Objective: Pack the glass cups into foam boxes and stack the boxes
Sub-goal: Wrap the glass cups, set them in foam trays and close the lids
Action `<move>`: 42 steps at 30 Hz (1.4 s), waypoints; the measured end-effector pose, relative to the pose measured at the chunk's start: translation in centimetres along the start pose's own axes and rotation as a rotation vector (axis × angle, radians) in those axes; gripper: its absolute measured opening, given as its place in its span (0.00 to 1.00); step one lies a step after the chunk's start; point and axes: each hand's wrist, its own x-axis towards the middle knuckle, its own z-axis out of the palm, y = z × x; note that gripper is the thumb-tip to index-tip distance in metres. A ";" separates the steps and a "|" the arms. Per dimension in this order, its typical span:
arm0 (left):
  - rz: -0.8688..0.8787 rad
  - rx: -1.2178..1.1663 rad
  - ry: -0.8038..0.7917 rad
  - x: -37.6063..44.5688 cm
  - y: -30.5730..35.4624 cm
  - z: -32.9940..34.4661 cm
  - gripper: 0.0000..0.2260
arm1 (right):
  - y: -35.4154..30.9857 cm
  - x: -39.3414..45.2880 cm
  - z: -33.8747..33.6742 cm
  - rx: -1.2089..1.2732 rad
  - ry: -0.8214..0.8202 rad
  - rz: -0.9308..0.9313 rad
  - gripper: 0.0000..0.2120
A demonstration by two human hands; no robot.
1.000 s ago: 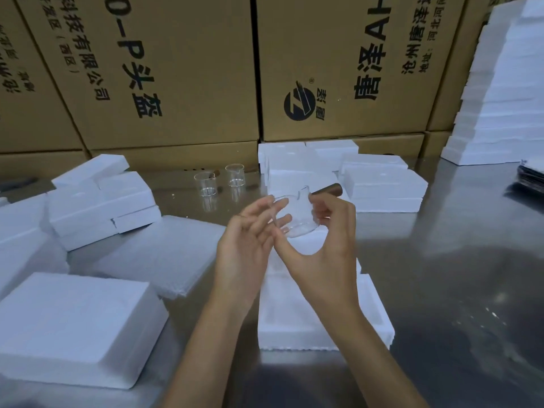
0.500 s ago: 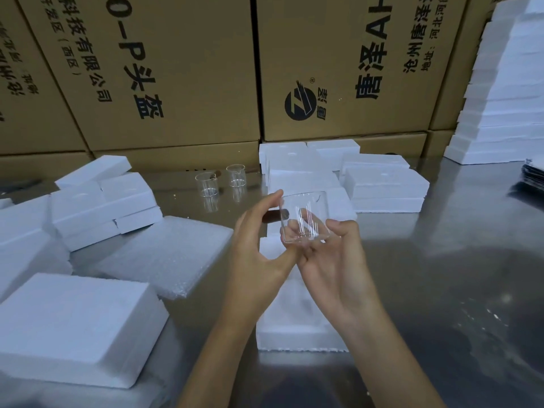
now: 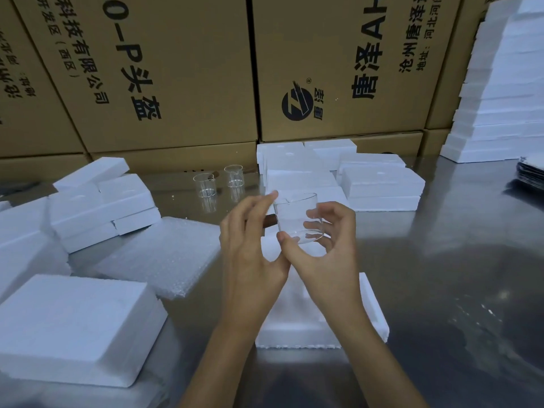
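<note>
A clear glass cup (image 3: 297,214) with a dark wooden handle (image 3: 270,221) is held upright above an open foam box (image 3: 374,313) on the steel table. My right hand (image 3: 323,254) curls round the cup's base and far side. My left hand (image 3: 250,248) touches the rim with a fingertip, and the handle points into its palm. Two more glass cups (image 3: 205,185) (image 3: 235,176) stand at the back of the table. The box interior is mostly hidden by my hands.
Foam boxes lie stacked at the left (image 3: 97,201), at the back centre (image 3: 379,184) and in a tall pile at the right (image 3: 500,92). A large foam lid (image 3: 73,328) sits front left, a bubble-wrap sheet (image 3: 164,254) beside it. Cardboard cartons (image 3: 176,69) wall the back.
The cup has been turned in my hands: its handle pointed back right, now it points left toward my left palm. My right hand has shifted its hold to the cup's base.
</note>
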 end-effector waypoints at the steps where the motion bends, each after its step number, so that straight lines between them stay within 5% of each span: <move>1: -0.043 -0.056 -0.005 0.0 0.1 0.0 0.36 | 0.1 0.2 -0.3 0.085 -0.013 0.052 0.29; 6: -0.167 -0.195 -0.109 0.1 -0.5 -0.2 0.34 | 0.1 1.1 -0.9 0.571 -0.128 0.482 0.21; 10: -0.177 -0.193 -0.165 0.0 -0.6 -0.3 0.31 | -0.2 1.3 -1.2 0.875 -0.289 0.658 0.11; 13: -0.215 -0.211 -0.206 -0.1 -0.7 -0.4 0.31 | 0.1 1.3 -1.6 0.984 -0.315 0.708 0.19; 15: -0.223 -0.228 -0.228 -0.1 -0.7 -0.4 0.31 | 0.1 1.3 -1.7 0.965 -0.324 0.706 0.24; 19: -0.204 -0.154 -0.208 -0.1 -0.9 -0.2 0.30 | 0.1 1.3 -1.4 0.581 -0.246 0.511 0.12; 23: -0.122 0.012 -0.176 -0.2 -0.8 -0.1 0.31 | 0.5 0.9 -1.2 0.220 -0.179 0.371 0.26; 26: -0.037 0.015 -0.165 -0.2 -1.0 -0.1 0.31 | 0.8 1.0 -1.2 0.292 -0.182 0.395 0.27; 37: -0.187 -0.135 -0.243 -0.2 -1.6 -0.4 0.30 | 0.9 1.6 -1.8 0.617 -0.304 0.520 0.15; 42: -0.197 -0.112 -0.235 0.0 -1.7 -0.4 0.33 | 0.7 2.7 -2.5 0.534 -0.087 0.522 0.20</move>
